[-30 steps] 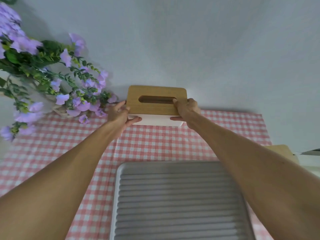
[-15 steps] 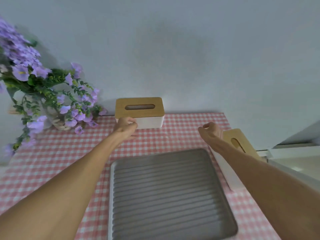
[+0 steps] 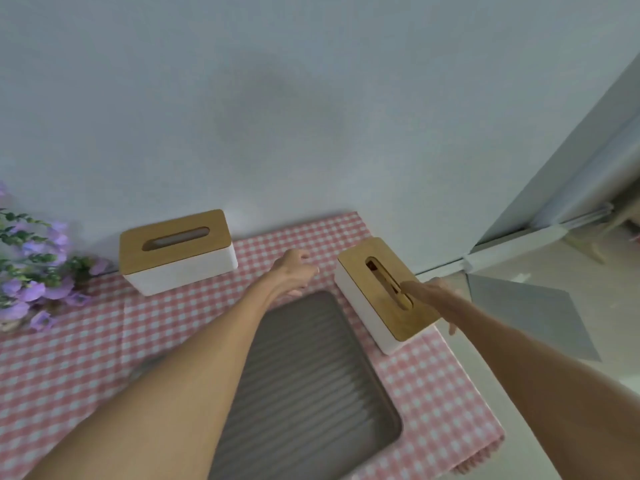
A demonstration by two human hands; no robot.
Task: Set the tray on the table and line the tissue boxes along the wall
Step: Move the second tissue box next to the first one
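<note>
Counts recorded, head view. Tissue boxes: two, each white with a wooden slotted lid; first box (image 3: 178, 251) at the wall, second box (image 3: 384, 292) near the table's right edge. Trays: one, a grey ribbed tray (image 3: 311, 386). Checked pink-and-white tablecloths: one (image 3: 86, 344). Bunches of purple flowers: one (image 3: 31, 271), partly cut off at the left. Hands: two, left hand (image 3: 294, 271) and right hand (image 3: 433, 296).

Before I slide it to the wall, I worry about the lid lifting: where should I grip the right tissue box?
Grip the right tissue box by its white long sides, right hand and left hand from above, below the wooden lid.
</note>
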